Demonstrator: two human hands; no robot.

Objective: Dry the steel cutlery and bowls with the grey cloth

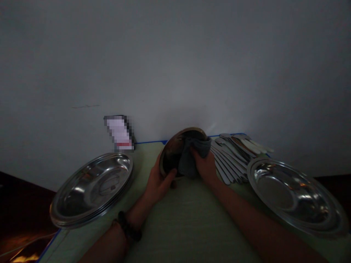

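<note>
A round metal bowl is tilted up over the middle of the table, its dark inside facing me. My left hand grips its lower left rim, with the thumb over the edge. In my right hand is a bunched grey cloth, pressed against the right side of the bowl's inside and rim. Part of the cloth folds over the rim. The fingers of my right hand are partly hidden by the cloth.
Stacked shiny metal plates lie at the left edge, a metal plate at the right. Several spoons and other cutlery fan out beyond the right hand. A blurred-out phone-like object leans on the wall behind the green table.
</note>
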